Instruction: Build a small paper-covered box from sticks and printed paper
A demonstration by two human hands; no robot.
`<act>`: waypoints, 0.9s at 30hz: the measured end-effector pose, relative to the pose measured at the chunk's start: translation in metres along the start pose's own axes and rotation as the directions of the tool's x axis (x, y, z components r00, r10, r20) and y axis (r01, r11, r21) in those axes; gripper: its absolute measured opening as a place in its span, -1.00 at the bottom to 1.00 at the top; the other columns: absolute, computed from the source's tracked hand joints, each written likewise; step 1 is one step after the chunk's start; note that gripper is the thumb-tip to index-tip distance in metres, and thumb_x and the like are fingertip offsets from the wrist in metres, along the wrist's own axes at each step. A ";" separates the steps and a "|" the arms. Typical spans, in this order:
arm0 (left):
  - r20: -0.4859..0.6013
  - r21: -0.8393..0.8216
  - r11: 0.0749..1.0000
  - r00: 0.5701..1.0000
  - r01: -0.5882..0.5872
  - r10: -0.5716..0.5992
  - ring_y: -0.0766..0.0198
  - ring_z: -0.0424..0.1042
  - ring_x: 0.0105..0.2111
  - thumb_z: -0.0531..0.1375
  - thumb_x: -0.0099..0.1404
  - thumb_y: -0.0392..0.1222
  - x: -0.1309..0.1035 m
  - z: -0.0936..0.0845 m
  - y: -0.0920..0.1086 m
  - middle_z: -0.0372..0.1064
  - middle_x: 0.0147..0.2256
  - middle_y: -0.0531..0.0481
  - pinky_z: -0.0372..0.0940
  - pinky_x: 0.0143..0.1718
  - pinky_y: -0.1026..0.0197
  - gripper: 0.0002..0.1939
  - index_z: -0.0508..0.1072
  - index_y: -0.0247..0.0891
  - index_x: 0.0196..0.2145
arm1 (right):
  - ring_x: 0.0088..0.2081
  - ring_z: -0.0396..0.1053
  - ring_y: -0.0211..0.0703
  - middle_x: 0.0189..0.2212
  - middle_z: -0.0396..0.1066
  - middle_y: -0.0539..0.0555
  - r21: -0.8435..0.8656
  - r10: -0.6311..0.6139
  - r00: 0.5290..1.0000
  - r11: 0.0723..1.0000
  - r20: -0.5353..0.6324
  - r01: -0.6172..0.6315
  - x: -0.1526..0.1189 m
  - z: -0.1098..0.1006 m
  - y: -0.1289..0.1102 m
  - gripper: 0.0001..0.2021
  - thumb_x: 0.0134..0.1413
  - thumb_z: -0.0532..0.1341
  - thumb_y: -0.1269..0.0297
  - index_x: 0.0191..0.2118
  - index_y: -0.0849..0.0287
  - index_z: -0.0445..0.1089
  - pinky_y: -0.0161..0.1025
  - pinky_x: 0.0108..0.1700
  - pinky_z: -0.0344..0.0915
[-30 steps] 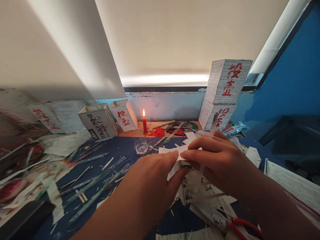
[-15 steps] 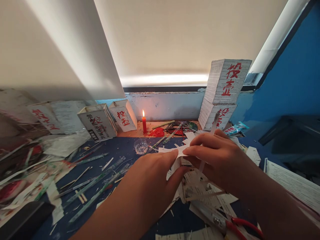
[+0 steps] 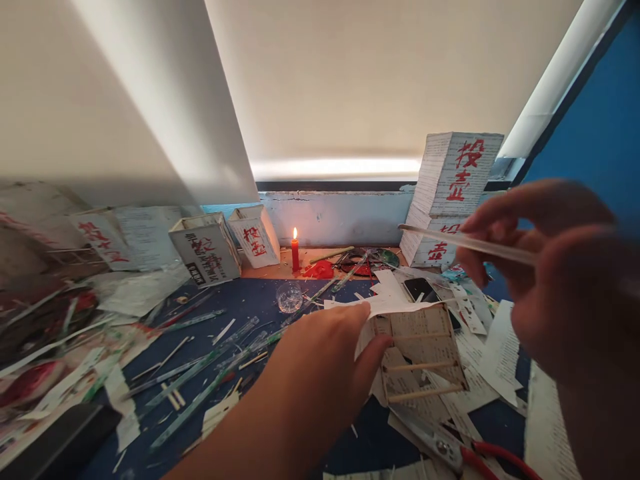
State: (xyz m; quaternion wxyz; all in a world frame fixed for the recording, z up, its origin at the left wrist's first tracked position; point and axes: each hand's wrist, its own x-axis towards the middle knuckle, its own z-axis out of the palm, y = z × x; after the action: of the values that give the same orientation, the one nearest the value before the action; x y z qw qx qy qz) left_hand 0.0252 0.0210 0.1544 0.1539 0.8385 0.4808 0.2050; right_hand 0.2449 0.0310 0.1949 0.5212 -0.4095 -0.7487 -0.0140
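Note:
My left hand [image 3: 325,360] pinches the left top corner of a small frame [image 3: 423,367] made of paper and thin wooden sticks. A white paper strip [image 3: 400,308] lies along the frame's top edge, its left end under my left fingertips. Raised at the right, my right hand [image 3: 545,267] holds a thin translucent stick [image 3: 470,247] between its fingers, the tip pointing left. That hand is partly blurred and touches neither the frame nor the strip.
A lit red candle [image 3: 295,255] stands at the back beside red wax [image 3: 320,269]. Paper boxes with red writing [image 3: 205,250] line the back, two stacked [image 3: 463,173] at right. Red-handled scissors [image 3: 445,447], a phone [image 3: 420,291], a clear dish [image 3: 289,298] and scattered sticks and papers surround the frame.
My right hand has let go of the paper strip and moved up and right with the translucent stick, uncovering the frame and phone. My left hand still grips the corner. The view has shifted slightly.

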 end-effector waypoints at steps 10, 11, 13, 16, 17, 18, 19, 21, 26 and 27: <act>0.114 0.060 0.997 0.992 0.045 -0.051 -0.16 0.64 -0.19 0.09 0.49 -0.07 -0.003 -0.004 0.008 0.63 -0.21 -0.20 0.51 -0.19 -0.13 -0.72 0.54 -0.23 -0.09 | -0.51 0.50 -0.18 -0.40 0.60 0.14 0.094 0.191 0.745 0.942 0.639 -0.322 0.124 0.107 0.041 -0.76 0.18 0.39 0.11 -0.28 0.22 0.54 -0.21 -0.50 0.44; 0.118 0.072 0.997 0.992 0.030 -0.039 -0.15 0.65 -0.21 0.09 0.49 -0.08 -0.003 -0.004 0.008 0.63 -0.22 -0.20 0.51 -0.22 -0.12 -0.73 0.54 -0.24 -0.11 | -0.50 0.51 -0.17 -0.38 0.60 0.18 0.079 0.211 0.727 0.936 0.654 -0.343 0.129 0.122 0.049 -0.75 0.18 0.39 0.13 -0.29 0.25 0.55 -0.19 -0.48 0.46; 0.132 0.093 0.996 0.991 0.003 -0.015 -0.13 0.65 -0.25 0.11 0.47 -0.12 -0.002 -0.005 0.009 0.63 -0.24 -0.19 0.51 -0.28 -0.07 -0.77 0.53 -0.26 -0.14 | -0.47 0.52 -0.18 -0.33 0.60 0.22 0.044 0.244 0.688 0.927 0.683 -0.373 0.135 0.149 0.063 -0.75 0.27 0.33 0.16 -0.28 0.29 0.55 -0.19 -0.43 0.49; 0.140 0.113 0.992 0.990 -0.050 0.034 -0.13 0.65 -0.28 0.10 0.46 -0.13 -0.002 -0.004 0.008 0.62 -0.26 -0.18 0.50 -0.34 -0.05 -0.78 0.52 -0.25 -0.15 | -0.34 0.55 -0.19 -0.21 0.58 0.13 -0.015 0.269 0.624 0.924 0.734 -0.381 0.140 0.185 0.079 -0.78 0.36 0.28 0.18 -0.11 0.26 0.51 -0.18 -0.29 0.53; 0.135 0.116 0.991 0.990 -0.066 0.050 -0.14 0.65 -0.29 0.10 0.46 -0.14 -0.001 -0.004 0.007 0.62 -0.27 -0.17 0.50 -0.36 -0.05 -0.79 0.51 -0.24 -0.16 | -0.28 0.55 -0.18 -0.16 0.56 0.10 -0.036 0.274 0.605 0.926 0.748 -0.375 0.141 0.195 0.082 -0.78 0.37 0.27 0.18 -0.06 0.23 0.50 -0.16 -0.24 0.53; 0.131 0.121 0.990 0.990 -0.075 0.059 -0.14 0.65 -0.30 0.10 0.45 -0.15 -0.001 -0.003 0.006 0.62 -0.28 -0.17 0.50 -0.37 -0.06 -0.80 0.51 -0.24 -0.18 | -0.24 0.54 -0.16 -0.12 0.55 0.09 -0.057 0.279 0.588 0.929 0.760 -0.367 0.142 0.205 0.085 -0.79 0.37 0.27 0.18 -0.03 0.21 0.49 -0.13 -0.19 0.53; 0.126 0.125 0.989 0.990 -0.082 0.066 -0.14 0.65 -0.32 0.10 0.44 -0.16 -0.001 -0.002 0.004 0.62 -0.29 -0.16 0.50 -0.39 -0.06 -0.80 0.51 -0.23 -0.20 | -0.20 0.54 -0.14 -0.09 0.54 0.09 -0.076 0.283 0.574 0.931 0.768 -0.358 0.141 0.213 0.087 -0.78 0.37 0.27 0.19 -0.01 0.20 0.48 -0.10 -0.16 0.53; 0.115 0.125 0.989 0.991 -0.083 0.069 -0.14 0.64 -0.34 0.11 0.43 -0.17 0.000 0.000 0.001 0.61 -0.30 -0.16 0.51 -0.41 -0.07 -0.81 0.51 -0.23 -0.24 | -0.14 0.53 -0.10 -0.03 0.52 0.12 -0.102 0.287 0.558 0.935 0.779 -0.339 0.139 0.228 0.091 -0.77 0.37 0.27 0.19 0.03 0.18 0.47 -0.06 -0.11 0.52; 0.098 0.105 0.991 0.992 -0.084 0.074 -0.15 0.63 -0.36 0.13 0.38 -0.16 0.002 0.005 -0.002 0.60 -0.33 -0.21 0.52 -0.43 -0.08 -0.81 0.51 -0.25 -0.27 | -0.07 0.51 -0.04 0.06 0.48 0.14 -0.126 0.281 0.574 0.947 0.769 -0.295 0.128 0.252 0.098 -0.73 0.38 0.26 0.18 0.09 0.14 0.45 -0.02 -0.05 0.51; 0.106 0.101 0.992 0.992 -0.073 0.062 -0.15 0.64 -0.35 0.14 0.37 -0.15 0.003 0.006 -0.002 0.61 -0.32 -0.22 0.53 -0.42 -0.08 -0.81 0.52 -0.26 -0.26 | -0.06 0.51 -0.04 0.06 0.48 0.14 -0.130 0.281 0.586 0.949 0.760 -0.286 0.126 0.255 0.099 -0.73 0.38 0.26 0.18 0.09 0.14 0.45 -0.02 -0.05 0.51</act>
State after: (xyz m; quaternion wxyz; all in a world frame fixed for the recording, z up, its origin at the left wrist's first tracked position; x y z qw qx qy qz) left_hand 0.0278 0.0238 0.1491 0.1273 0.8708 0.4535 0.1410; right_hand 0.0955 0.2861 0.1385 0.1482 -0.4882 -0.8237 0.2473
